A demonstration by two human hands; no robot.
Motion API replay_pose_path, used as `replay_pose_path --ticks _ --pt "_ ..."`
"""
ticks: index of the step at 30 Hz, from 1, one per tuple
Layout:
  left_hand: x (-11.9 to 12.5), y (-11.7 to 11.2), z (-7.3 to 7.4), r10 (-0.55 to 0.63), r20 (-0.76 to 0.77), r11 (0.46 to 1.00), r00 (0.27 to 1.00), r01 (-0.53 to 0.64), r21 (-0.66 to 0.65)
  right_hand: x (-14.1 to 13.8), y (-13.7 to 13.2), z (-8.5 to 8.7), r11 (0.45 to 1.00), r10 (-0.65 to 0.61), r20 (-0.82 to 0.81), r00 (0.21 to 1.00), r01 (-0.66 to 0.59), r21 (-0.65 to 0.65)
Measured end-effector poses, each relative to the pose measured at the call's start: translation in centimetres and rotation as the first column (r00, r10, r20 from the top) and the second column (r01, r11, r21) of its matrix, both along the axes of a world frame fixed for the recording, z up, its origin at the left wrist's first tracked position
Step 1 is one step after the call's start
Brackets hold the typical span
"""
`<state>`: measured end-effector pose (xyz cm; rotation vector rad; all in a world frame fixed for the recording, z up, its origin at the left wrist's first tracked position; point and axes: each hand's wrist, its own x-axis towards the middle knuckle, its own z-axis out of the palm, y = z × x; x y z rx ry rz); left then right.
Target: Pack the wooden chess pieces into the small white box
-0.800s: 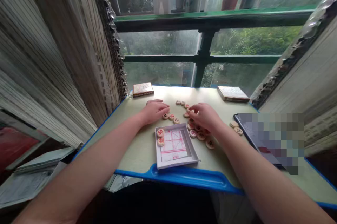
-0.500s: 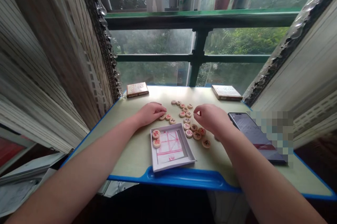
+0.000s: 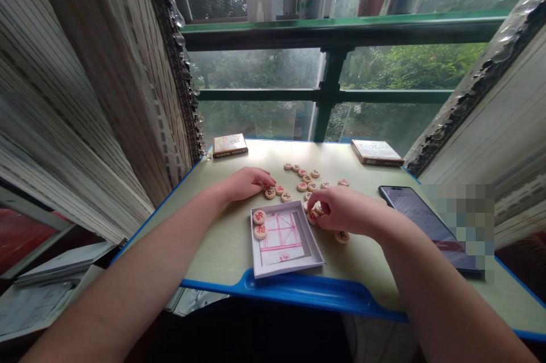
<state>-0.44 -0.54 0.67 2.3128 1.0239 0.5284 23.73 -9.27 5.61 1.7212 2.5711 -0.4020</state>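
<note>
Several round wooden xiangqi pieces, marked in red or black, lie scattered on the small table. My left hand is left of them, fingers loosely stretched, tips at a piece with a red mark and close to a black-marked piece. Right of the box tray, my right hand has its fingers curled down, pinching a red-marked piece; neighbouring pieces are partly hidden beneath it. The shallow white box tray holds two red-marked pieces over a paper with pink lines.
Flat boxes stand at the table's back left and back right. A phone lies near my right forearm. The blue table edge has a trough in front. Cans and cups stand on the window ledge.
My right hand has moved toward me and left, down onto pieces beside the tray, uncovering pieces farther back. My left hand has shifted slightly, showing a red-marked piece. The view has turned slightly left.
</note>
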Motion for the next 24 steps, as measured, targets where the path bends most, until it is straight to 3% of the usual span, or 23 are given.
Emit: replay_pose_path --ticks 8,18,24 --pt "0.0 -0.6 0.4 -0.006 0.025 0.998 1.0 0.007 -0.061 -0.2 0.0 0.1 1.0 -0.019 0.023 1.0 0.02 -0.022" --pt "0.3 -0.5 -0.7 0.14 0.174 0.977 0.975 -0.108 -0.182 -0.4 0.2 -0.4 0.999 -0.038 0.1 0.994 0.036 0.014" --pt "0.4 -0.7 -0.5 0.168 0.186 0.975 0.968 -0.135 -0.176 -0.4 0.1 -0.7 0.997 -0.067 0.092 0.994 0.062 0.054"
